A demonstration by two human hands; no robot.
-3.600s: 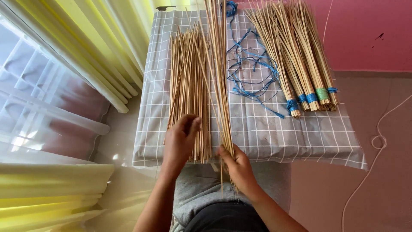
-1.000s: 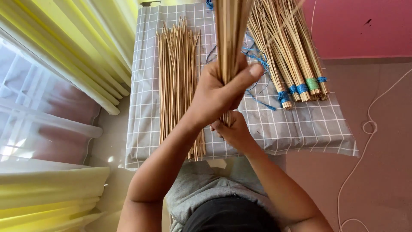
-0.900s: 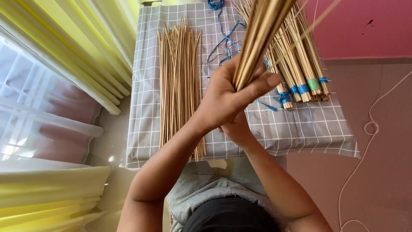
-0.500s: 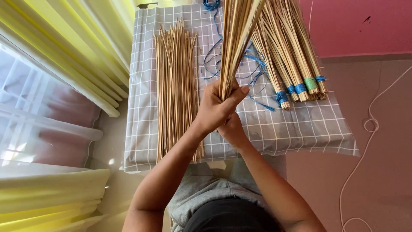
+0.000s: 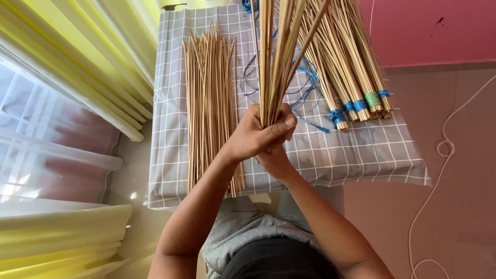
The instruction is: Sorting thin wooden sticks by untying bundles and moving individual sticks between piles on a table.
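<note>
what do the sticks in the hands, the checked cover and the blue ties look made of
Sticks in the left hand: thin, pale tan and matte, straight as splints, probably bamboo or split wood. Checked cover: grey woven fabric by its soft creases and draped edge. Blue ties on the bundles: glossy thin strands, likely plastic twine.

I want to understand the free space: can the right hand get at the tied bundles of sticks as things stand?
Probably not at once. The right hand sits under the left hand, both closed on the held bunch of sticks. The tied bundles lie close on its side of the checked cloth, with only blue string between.
</note>
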